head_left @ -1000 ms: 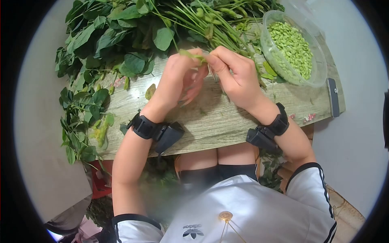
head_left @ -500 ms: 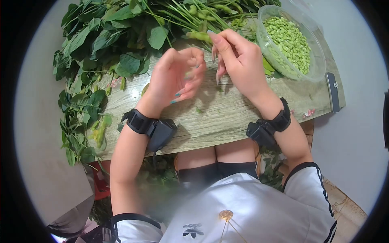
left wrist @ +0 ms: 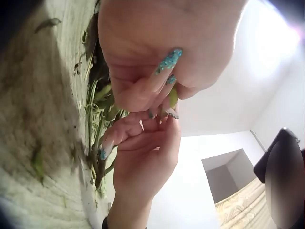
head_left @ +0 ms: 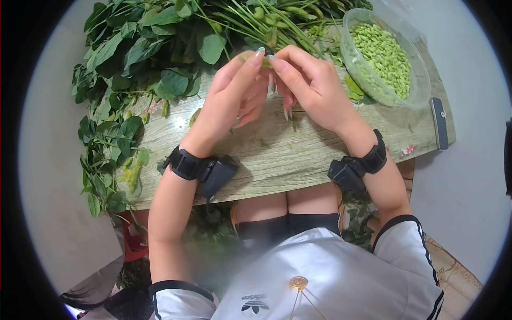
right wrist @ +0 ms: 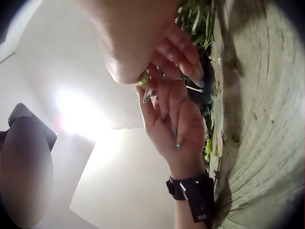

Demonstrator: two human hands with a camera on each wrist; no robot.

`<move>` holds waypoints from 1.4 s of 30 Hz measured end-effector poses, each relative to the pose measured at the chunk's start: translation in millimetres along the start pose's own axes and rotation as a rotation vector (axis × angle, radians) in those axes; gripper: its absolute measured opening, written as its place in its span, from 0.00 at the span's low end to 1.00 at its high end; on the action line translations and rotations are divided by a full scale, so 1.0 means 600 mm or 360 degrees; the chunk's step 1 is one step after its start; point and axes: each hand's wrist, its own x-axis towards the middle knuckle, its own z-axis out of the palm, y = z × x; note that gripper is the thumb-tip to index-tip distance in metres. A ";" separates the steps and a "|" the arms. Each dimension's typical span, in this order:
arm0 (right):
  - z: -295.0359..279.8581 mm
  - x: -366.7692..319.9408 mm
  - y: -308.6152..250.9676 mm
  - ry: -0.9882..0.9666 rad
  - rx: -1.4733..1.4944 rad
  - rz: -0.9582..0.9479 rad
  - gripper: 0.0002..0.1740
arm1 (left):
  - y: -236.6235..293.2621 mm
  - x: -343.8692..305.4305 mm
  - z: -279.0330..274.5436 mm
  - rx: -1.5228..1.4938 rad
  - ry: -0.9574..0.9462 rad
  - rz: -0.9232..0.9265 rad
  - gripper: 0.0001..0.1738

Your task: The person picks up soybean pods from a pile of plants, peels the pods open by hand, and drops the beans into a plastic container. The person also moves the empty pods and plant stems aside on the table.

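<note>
A green soybean pod (head_left: 266, 63) is pinched between both hands over the near side of the table, mostly hidden by the fingertips. My left hand (head_left: 233, 93) holds one end between thumb and forefinger, its other fingers loosely curled below. From the other side, my right hand (head_left: 313, 90) pinches the pod with thumb and forefinger, thumbtips almost meeting. In the left wrist view a bit of the pod (left wrist: 173, 98) peeks out beneath the left hand's fingers. The right wrist view shows its pale green end (right wrist: 143, 78) at the fingertips.
A clear plastic tub (head_left: 418, 102) of shelled green beans (head_left: 383, 64) stands at the right. Leafy bean plants (head_left: 160, 40) with pods and stems heap along the back. Loose leaves (head_left: 109, 160) lie at left on the wooden table (head_left: 277, 154). A dark phone-like object (head_left: 439, 124) sits at the right edge.
The hands drew apart half a second ago, with a pod in the right hand and the left hand free. Now they are together again, and the left fingers pinch the pod too.
</note>
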 end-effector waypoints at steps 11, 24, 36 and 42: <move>0.003 -0.002 0.003 0.0131 -0.0334 -0.0289 0.11 | -0.010 0.002 0.000 0.0157 0.0016 0.0168 0.17; 0.005 -0.007 -0.006 0.0125 0.0243 0.0034 0.11 | 0.004 -0.003 0.000 0.0147 -0.0173 0.0127 0.17; 0.018 -0.005 0.001 0.0473 -0.0530 -0.0291 0.07 | 0.014 0.002 -0.006 -0.0015 -0.0120 -0.0135 0.12; -0.010 0.007 0.003 0.0433 -0.0047 0.0025 0.14 | 0.008 -0.003 -0.005 0.0028 -0.0236 -0.0060 0.12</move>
